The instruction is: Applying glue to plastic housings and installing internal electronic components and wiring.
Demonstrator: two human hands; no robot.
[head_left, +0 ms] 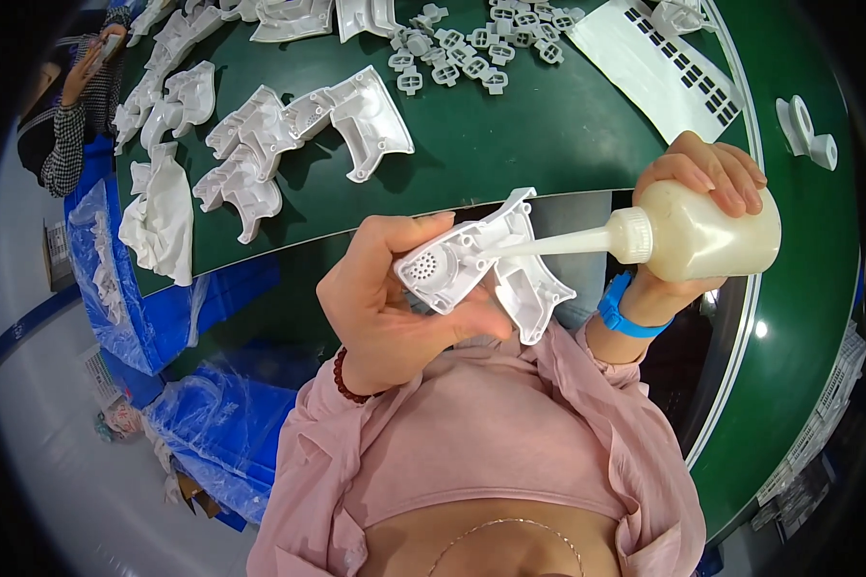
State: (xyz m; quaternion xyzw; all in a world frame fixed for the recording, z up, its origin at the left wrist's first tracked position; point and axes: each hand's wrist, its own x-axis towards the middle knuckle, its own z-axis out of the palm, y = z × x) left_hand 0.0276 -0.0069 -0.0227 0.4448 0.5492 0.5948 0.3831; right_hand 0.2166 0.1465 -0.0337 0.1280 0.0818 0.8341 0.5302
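Note:
My left hand [385,288] is closed round a white plastic housing shell [457,264], its inner side turned up with ribs and a round grid of small holes in view. In my right hand [702,178] is a translucent squeeze bottle [731,236], tilted on its side. The bottle's long white nozzle [558,244] points left, and its tip is at the shell's inner ribs. Whether any liquid comes out I cannot make out. Both hands are just off the near edge of the green table [510,144].
More white shells [370,125] lie on the table's left side beside a crumpled white cloth [159,221]. Small grey plastic parts [476,62] are heaped at the back. A white sheet with black stickers [659,72] lies at right. Blue plastic-lined bins [221,423] stand lower left; another person [72,106] is far left.

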